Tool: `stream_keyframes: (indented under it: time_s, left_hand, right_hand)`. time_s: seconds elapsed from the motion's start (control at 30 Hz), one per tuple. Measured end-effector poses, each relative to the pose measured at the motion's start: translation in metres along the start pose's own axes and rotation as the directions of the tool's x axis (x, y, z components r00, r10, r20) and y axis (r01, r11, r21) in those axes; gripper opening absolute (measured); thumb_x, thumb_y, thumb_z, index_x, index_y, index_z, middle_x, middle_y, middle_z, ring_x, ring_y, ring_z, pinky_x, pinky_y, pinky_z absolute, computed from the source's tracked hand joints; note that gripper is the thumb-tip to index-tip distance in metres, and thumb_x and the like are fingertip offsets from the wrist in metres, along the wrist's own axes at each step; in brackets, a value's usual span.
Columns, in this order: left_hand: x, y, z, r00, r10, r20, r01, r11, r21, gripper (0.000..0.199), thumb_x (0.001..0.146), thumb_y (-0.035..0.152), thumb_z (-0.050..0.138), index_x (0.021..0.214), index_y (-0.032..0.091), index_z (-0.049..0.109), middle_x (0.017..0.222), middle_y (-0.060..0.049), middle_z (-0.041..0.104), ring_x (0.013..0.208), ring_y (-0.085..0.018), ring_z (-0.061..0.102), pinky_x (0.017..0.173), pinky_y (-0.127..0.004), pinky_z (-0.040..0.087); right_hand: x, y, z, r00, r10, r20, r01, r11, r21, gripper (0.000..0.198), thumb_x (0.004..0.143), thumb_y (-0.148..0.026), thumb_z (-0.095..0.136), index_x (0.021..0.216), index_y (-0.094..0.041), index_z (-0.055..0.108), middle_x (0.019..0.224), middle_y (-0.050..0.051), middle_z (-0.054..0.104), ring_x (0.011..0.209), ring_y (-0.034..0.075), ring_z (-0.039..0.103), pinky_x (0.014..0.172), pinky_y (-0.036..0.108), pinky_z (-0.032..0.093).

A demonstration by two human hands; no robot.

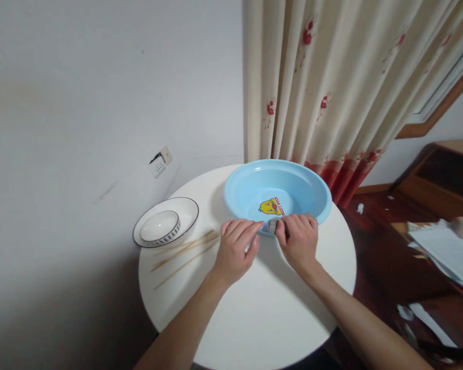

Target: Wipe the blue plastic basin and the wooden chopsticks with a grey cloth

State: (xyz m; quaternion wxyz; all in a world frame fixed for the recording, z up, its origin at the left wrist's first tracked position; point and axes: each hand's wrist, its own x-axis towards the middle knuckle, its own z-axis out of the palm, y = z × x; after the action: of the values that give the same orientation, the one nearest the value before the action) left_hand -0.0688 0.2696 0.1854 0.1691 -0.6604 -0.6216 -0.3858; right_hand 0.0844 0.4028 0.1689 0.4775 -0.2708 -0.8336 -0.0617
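Observation:
A light blue plastic basin with a yellow duck print on its bottom stands toward the back of the round white table. My right hand is closed around a bunched grey cloth at the basin's near rim. Part of the cloth shows past the thumb and a bit more behind the knuckles. To the left, my left hand is open, its fingers stretched toward the near left rim and its thumb apart. Whether these fingertips touch the basin I cannot tell.
Several wooden chopsticks lie left of my left hand. Beyond them a small bowl sits in a larger dark-rimmed bowl at the table's left edge. A wall socket and a patterned curtain are behind. Papers lie at right.

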Motion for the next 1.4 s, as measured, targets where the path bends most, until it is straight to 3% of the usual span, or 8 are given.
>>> stream_keyframes:
  time_s: [0.17,0.3,0.47,0.7,0.87,1.1,1.23,1.4]
  left_hand:
    - [-0.004,-0.003,0.01,0.996,-0.057,0.074,0.053,0.997,0.06,0.039,0.106,0.022,0.045,0.142,0.027,0.058,0.143,-0.008,0.066,0.14,-0.024,0.053,0.124,-0.051,0.022]
    - [-0.003,-0.002,0.014,0.99,-0.094,0.103,0.086,0.993,0.081,0.037,0.107,0.022,0.045,0.14,0.029,0.06,0.139,-0.007,0.068,0.141,-0.025,0.052,0.127,-0.056,0.01]
    - [0.0,0.001,0.014,0.991,-0.124,0.046,0.119,0.988,0.098,0.024,0.106,0.026,0.049,0.119,0.027,0.069,0.119,-0.007,0.073,0.123,-0.024,0.062,0.125,-0.057,0.013]
    - [0.001,0.001,0.014,0.982,-0.168,0.086,0.161,0.984,0.078,0.023,0.107,0.031,0.047,0.102,0.026,0.068,0.097,-0.003,0.069,0.106,-0.022,0.062,0.121,-0.053,0.019]
    - [0.003,0.007,0.013,0.983,-0.168,0.077,0.164,0.985,0.057,0.023,0.107,0.031,0.047,0.098,0.026,0.068,0.095,-0.002,0.068,0.103,-0.021,0.061,0.117,-0.051,0.02]
    - [0.004,0.005,0.014,0.981,-0.18,0.072,0.178,0.984,0.025,0.03,0.108,0.036,0.043,0.097,0.025,0.068,0.095,-0.004,0.07,0.102,-0.023,0.061,0.116,-0.051,0.022]
    - [0.004,0.001,0.015,0.984,-0.165,0.061,0.163,0.986,0.031,0.027,0.107,0.036,0.045,0.099,0.026,0.069,0.097,-0.003,0.07,0.103,-0.022,0.061,0.117,-0.05,0.021]
    - [0.002,-0.003,0.016,0.989,-0.141,0.051,0.139,0.989,0.054,0.03,0.108,0.039,0.043,0.101,0.026,0.069,0.096,-0.003,0.069,0.103,-0.022,0.061,0.12,-0.05,0.02]
  right_hand:
    - [-0.002,-0.009,0.001,1.0,-0.01,0.011,0.01,1.0,-0.021,0.022,0.103,-0.024,0.053,0.081,-0.023,0.059,0.075,0.004,0.066,0.078,0.023,0.055,0.081,0.041,0.034]
    - [-0.001,-0.013,-0.006,1.0,-0.02,0.024,0.02,1.0,0.02,0.022,0.103,-0.024,0.054,0.081,-0.024,0.059,0.074,0.003,0.065,0.078,0.023,0.055,0.08,0.04,0.034]
    - [0.003,-0.017,-0.011,0.999,-0.02,0.032,0.019,0.998,0.052,0.024,0.103,-0.024,0.054,0.08,-0.024,0.06,0.073,0.003,0.065,0.077,0.024,0.054,0.08,0.041,0.034]
    - [0.0,-0.009,-0.013,0.996,-0.073,0.048,0.068,0.993,0.095,0.018,0.101,-0.023,0.055,0.085,-0.023,0.062,0.076,0.004,0.067,0.08,0.024,0.054,0.082,0.041,0.035]
    - [-0.002,0.027,-0.014,0.988,-0.156,-0.012,0.155,0.971,0.181,0.015,0.099,-0.021,0.052,0.089,-0.022,0.063,0.08,0.005,0.068,0.081,0.023,0.056,0.083,0.041,0.038]
    - [0.0,0.084,-0.005,0.984,-0.158,-0.078,0.174,0.941,0.29,0.018,0.096,-0.019,0.046,0.09,-0.023,0.063,0.08,0.003,0.068,0.078,0.023,0.058,0.084,0.043,0.038]
    - [0.0,0.076,-0.005,0.991,-0.094,-0.097,0.119,0.945,0.305,0.018,0.097,-0.017,0.046,0.088,-0.023,0.06,0.08,0.003,0.067,0.08,0.023,0.059,0.085,0.043,0.038]
    - [-0.004,0.033,-0.012,0.989,-0.132,-0.062,0.144,0.945,0.292,0.012,0.097,-0.02,0.053,0.093,-0.022,0.064,0.082,0.003,0.069,0.082,0.022,0.06,0.086,0.043,0.039]
